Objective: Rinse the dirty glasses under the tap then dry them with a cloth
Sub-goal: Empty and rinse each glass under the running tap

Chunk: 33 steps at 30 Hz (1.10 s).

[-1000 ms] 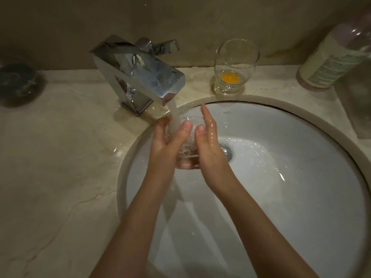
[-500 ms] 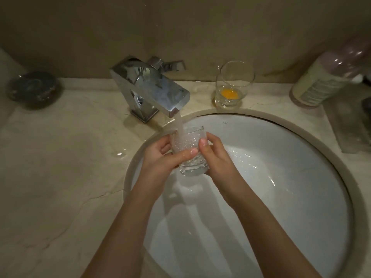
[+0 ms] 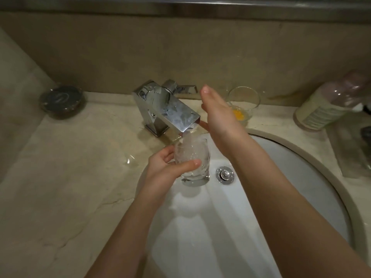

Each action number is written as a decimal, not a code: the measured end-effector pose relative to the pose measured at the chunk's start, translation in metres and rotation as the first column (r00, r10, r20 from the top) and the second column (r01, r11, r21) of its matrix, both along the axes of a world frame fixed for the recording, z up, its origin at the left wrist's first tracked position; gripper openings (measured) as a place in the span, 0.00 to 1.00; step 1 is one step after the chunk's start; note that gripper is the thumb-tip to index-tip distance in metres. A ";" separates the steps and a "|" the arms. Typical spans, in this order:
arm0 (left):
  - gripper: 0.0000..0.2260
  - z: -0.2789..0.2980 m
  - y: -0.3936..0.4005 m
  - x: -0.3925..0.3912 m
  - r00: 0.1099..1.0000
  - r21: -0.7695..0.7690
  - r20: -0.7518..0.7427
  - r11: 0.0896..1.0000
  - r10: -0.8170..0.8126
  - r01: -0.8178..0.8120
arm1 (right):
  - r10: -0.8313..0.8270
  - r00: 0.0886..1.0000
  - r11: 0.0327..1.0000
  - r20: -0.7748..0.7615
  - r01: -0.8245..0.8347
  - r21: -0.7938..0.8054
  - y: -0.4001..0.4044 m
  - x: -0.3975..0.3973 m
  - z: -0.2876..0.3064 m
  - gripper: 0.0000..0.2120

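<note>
The left hand point(image 3: 170, 169) is wrapped around a clear glass point(image 3: 192, 161), thumb across the front and fingers curled behind it, holding it upright over the sink point(image 3: 313, 157) directly under the tap point(image 3: 166, 109). Water pours from the spout into the glass, which is full of churning, bubbly water nearly to the rim. The right hand point(image 3: 218, 115) is lifted above the glass, beside the spout, with its fingers straight and together and nothing in it; it hangs in front of the second glass and hides part of it.

Below and just right of the held glass sits the round metal drain plug point(image 3: 224, 175) at the bottom of the white basin. The second glass point(image 3: 246, 103) stands on the stone counter point(image 3: 70, 177) behind the sink rim, to the right of the tap, with a small pool of orange liquid at its bottom. Far right, a bottle point(image 3: 329, 105) with a pale label leans at the counter's edge; its contents cannot be made out. On the far left of the counter rests a dark round dish point(image 3: 62, 101). A small puddle of water point(image 3: 128, 160) lies on the counter left of the sink.

Counted: two glasses, one tap, one bottle, one dish, two hands.
</note>
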<state>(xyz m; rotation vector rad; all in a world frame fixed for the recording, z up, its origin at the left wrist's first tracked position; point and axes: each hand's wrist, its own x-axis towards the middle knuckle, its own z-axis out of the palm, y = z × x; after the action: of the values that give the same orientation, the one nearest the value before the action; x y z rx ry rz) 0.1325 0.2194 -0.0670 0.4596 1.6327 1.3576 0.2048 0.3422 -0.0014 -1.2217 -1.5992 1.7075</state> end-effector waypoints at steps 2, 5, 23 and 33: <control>0.31 0.000 -0.001 -0.001 1.000 -0.011 -0.012 1.000 0.003 -0.003 | 0.027 1.000 0.999 0.004 -0.027 0.023 0.003 -0.007 0.006 0.25; 0.31 0.002 -0.003 -0.001 1.000 -0.015 -0.010 1.000 0.002 -0.002 | 0.045 0.999 0.997 0.030 -0.046 0.057 0.006 -0.009 0.009 0.24; 0.29 -0.010 -0.011 0.008 0.999 -0.011 0.028 0.999 0.037 -0.036 | 0.013 1.000 0.992 0.023 -0.016 0.124 -0.025 0.025 -0.007 0.23; 0.13 -0.005 -0.003 0.030 0.947 -0.036 0.277 0.983 -0.163 0.179 | -0.042 0.997 0.946 0.068 0.062 -0.318 -0.067 0.078 -0.062 0.23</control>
<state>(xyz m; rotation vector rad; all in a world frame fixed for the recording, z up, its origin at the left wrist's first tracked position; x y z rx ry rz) 0.1620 0.2168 -0.0719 0.3520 1.3706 1.1814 0.2825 0.2751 -0.0632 -1.4675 -1.3423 1.9679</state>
